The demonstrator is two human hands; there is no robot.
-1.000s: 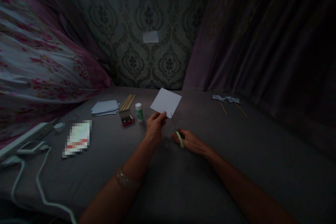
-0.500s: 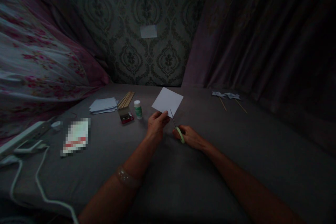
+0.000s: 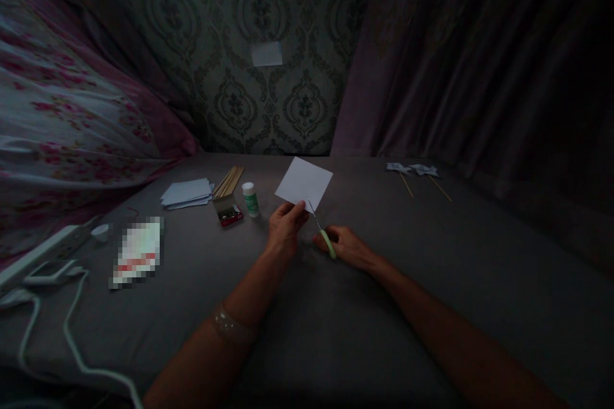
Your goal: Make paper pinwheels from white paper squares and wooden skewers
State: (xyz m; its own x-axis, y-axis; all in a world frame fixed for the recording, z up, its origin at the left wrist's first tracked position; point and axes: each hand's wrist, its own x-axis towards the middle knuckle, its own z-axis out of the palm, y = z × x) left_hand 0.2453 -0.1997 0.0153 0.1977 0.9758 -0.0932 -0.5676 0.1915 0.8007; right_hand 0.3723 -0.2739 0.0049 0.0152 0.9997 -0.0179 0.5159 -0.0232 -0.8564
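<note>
A square sheet of white paper (image 3: 304, 181) is pinched at its near corner by my left hand (image 3: 284, 225), thumb on top. My right hand (image 3: 348, 246) is closed around the light green handle of a pair of scissors (image 3: 327, 243). The scissor blades point up and away, and they overlap the paper's near edge just right of my left thumb. Whether the paper is slit there is too dim to make out. Both hands are raised over the grey cloth surface (image 3: 316, 332).
On the left are stacked white papers (image 3: 187, 193), wooden sticks (image 3: 229, 181), an open small red box (image 3: 230, 214), a white-and-green bottle (image 3: 250, 200) and a blurred packet (image 3: 137, 252). A power strip (image 3: 48, 255) with cables lies farther left. Two paper pinwheels (image 3: 411, 170) on sticks lie at right.
The view has shifted slightly. The scissors and paper stay close together in my hands, with the blades at a slightly different angle.
</note>
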